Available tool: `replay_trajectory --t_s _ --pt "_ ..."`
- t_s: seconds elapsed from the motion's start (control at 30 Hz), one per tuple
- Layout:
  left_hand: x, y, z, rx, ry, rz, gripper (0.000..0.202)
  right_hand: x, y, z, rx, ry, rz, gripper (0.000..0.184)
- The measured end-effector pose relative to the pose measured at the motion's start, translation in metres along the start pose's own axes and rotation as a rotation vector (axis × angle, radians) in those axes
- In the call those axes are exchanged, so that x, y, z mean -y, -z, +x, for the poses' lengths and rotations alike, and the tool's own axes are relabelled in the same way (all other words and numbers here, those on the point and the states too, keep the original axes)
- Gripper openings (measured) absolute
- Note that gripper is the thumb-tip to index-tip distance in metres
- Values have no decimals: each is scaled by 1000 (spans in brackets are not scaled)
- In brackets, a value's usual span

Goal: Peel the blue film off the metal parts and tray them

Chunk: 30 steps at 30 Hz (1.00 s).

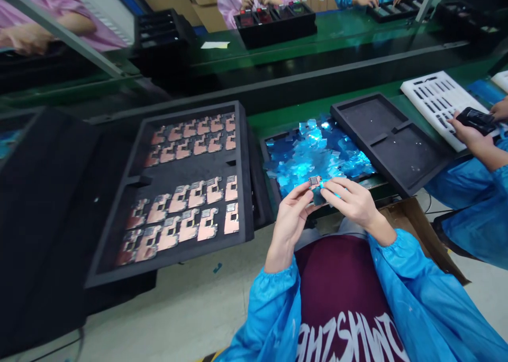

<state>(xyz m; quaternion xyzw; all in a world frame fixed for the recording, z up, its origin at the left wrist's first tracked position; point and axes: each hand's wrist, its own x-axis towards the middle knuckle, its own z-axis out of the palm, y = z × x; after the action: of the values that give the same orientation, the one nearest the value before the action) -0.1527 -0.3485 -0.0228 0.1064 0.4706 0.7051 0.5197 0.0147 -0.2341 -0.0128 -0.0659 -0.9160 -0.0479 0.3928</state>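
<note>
the person's shiny, bright blue smock (416, 288) is hanging open over a maroon shirt (337, 277), across which bold white brush-like lettering (353, 341) is running. the loose, creased sleeves (273, 309) are puckering into gathered cuffs (391, 238). grey trousers (350, 227) are partly showing beyond the shirt.

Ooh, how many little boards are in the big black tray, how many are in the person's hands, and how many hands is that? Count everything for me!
Small boards in the big black tray: 24
Held board: 1
Hands at it, left hand and right hand: 2
Total: 27
</note>
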Motion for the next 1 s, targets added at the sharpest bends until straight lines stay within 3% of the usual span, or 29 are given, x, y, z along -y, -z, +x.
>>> replay_trajectory --t_s 0.13,0.23,0.3,0.37,0.4,0.47,0.5,0.57,0.63,0.7,0.77,0.87,1.0 --pt "-1 -2 4 -103 -55 -86 45 0 4 -10 36 81 108 23" --pt "-7 -9 -2 -183 -180 -102 40 6 2 -15 -69 -10 300 23" --pt "-18 -11 -12 -234 -308 -87 37 10 -3 -14 -228 -194 453 15" --pt "-36 -4 -24 -305 -482 -45 35 6 -12 -10 -364 -488 579 5" --pt "-48 3 -29 -347 -575 -8 34 0 -18 -7 -370 -646 627 7" --pt "-80 27 -35 -432 -733 111 34 -22 -38 0 -204 -864 678 19" --pt "-99 43 -36 -475 -787 198 34 -35 -51 5 -67 -892 675 23" --pt "-139 82 -32 -560 -832 402 32 -63 -81 18 168 -817 598 25" --pt "-179 123 -20 -646 -788 609 29 -82 -109 32 289 -703 463 23" --pt "-211 156 1 -696 -644 783 25 -91 -126 42 356 -642 321 25" --pt "-232 179 25 -732 -485 961 23 -92 -132 49 389 -593 183 32" --pt "-242 191 49 -765 -322 1274 26 -86 -127 53 328 -494 36 40" --pt "-234 186 48 -831 -369 1670 35 -80 -113 47 194 -411 -1 42"
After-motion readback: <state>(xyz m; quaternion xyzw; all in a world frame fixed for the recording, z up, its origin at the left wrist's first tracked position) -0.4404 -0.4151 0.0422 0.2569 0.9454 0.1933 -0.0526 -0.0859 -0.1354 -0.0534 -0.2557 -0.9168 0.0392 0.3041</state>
